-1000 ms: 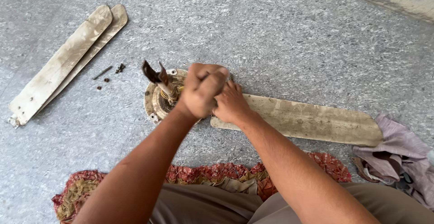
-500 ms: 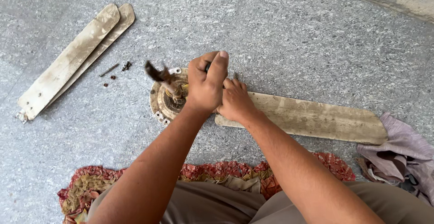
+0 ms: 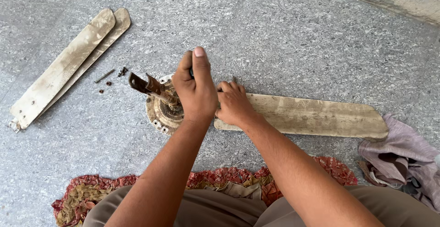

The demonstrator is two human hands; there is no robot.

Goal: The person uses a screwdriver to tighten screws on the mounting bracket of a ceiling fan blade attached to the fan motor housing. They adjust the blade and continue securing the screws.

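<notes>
Centre frame: left hand fisted round a dark tool handle; right hand pressing fan blade flat. Keep the tool square over the motor hub.

Left hand grips a dark tool above the round rusty metal fan motor; right hand presses the dirty cream fan blade.

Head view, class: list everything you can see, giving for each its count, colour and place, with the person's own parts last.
fan motor hub: one, rusty cream, centre floor
attached blade: one, dirty cream, right of hub
loose blades: two, cream, stacked upper left
screws: several, dark, beside loose blades
cloth: one, mauve, right edge
mat: one, red patterned, under the person
left hand: gripping a mostly hidden tool over hub
right hand: pressing on blade root
</notes>
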